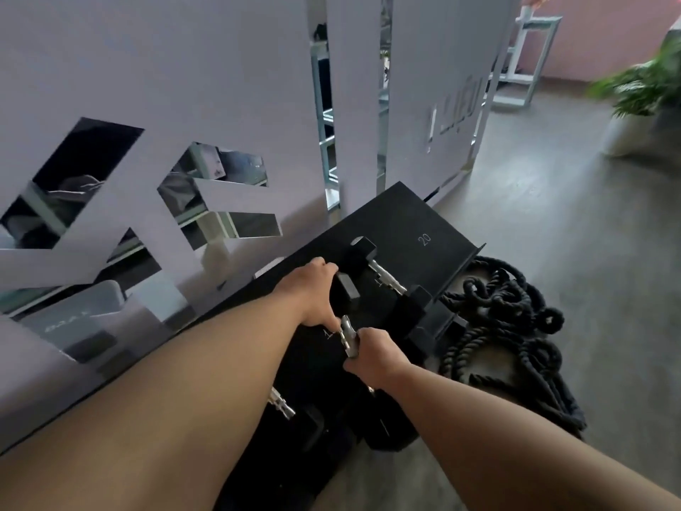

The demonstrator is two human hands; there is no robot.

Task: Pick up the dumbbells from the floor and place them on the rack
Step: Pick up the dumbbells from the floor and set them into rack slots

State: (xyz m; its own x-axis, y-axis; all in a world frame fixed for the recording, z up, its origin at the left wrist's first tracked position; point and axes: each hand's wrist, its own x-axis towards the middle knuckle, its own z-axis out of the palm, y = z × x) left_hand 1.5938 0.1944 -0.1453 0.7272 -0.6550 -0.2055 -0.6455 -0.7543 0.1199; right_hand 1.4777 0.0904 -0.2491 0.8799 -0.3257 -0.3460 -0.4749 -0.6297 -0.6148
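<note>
A black dumbbell rack [412, 215] with a white "20" on its shelf stands against the wall. One black hex dumbbell [387, 280] with a chrome handle lies on the shelf. A second dumbbell [348, 289] is over the shelf beside it; my right hand [372, 357] is closed around its chrome handle. My left hand [313, 289] grips its far black head. Another dumbbell [283, 405] lies lower down, partly hidden under my left arm.
A coiled black battle rope [508, 326] lies on the grey floor right of the rack. A mirrored wall with white panels [147, 105] runs behind the rack. A potted plant [641, 101] and a white metal frame [530, 57] stand at the far right.
</note>
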